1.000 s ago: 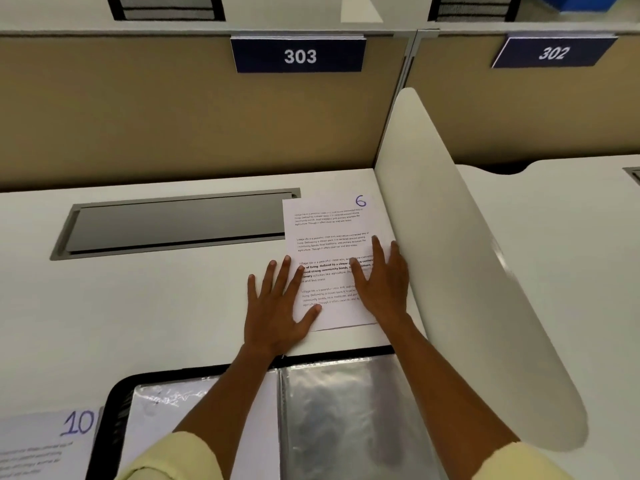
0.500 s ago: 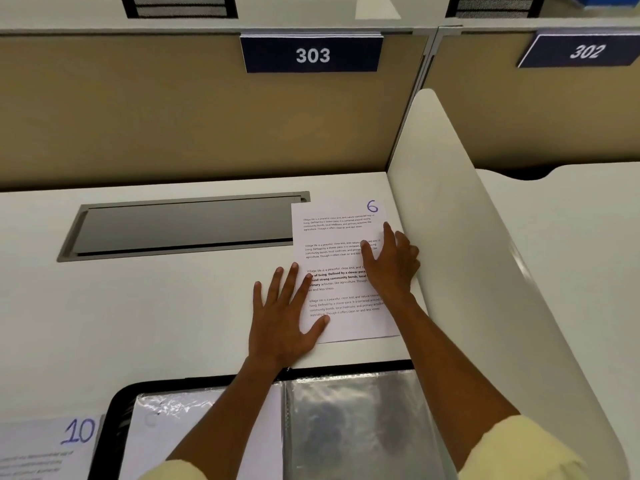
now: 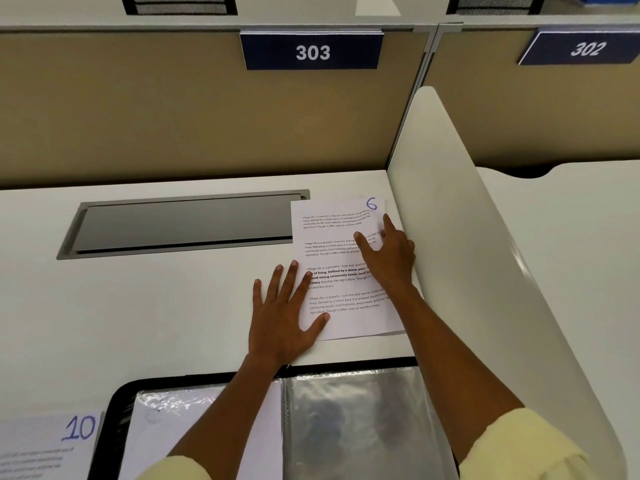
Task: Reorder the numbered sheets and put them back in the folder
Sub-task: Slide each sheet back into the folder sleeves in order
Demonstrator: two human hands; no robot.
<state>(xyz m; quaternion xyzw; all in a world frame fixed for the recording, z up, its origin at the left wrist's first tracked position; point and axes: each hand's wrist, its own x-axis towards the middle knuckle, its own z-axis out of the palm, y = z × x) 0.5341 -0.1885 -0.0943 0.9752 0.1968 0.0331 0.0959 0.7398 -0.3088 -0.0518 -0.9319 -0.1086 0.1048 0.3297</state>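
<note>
A printed sheet marked 6 [image 3: 332,223] tops a small stack at the desk's far right, against the curved divider. My left hand [image 3: 282,313] lies flat with spread fingers, pressing the stack's lower left edge. My right hand [image 3: 388,254] sits on the sheet's right side, index finger and thumb stretched out on the paper, the other fingers bent at the right edge. An open black folder [image 3: 117,403] with clear plastic sleeves lies at the near edge under my forearms. A sheet marked 10 [image 3: 48,445] rests at the bottom left.
A grey cable hatch [image 3: 183,223] is sunk into the white desk [image 3: 138,306] left of the stack. A curved white divider [image 3: 467,254] rises directly right of the sheets. A tan partition with a sign 303 [image 3: 311,51] closes the back.
My right hand has slid up the sheet toward its upper right corner, and its outer fingers have bent at the edge. My left hand stays flat on the lower left edge.
</note>
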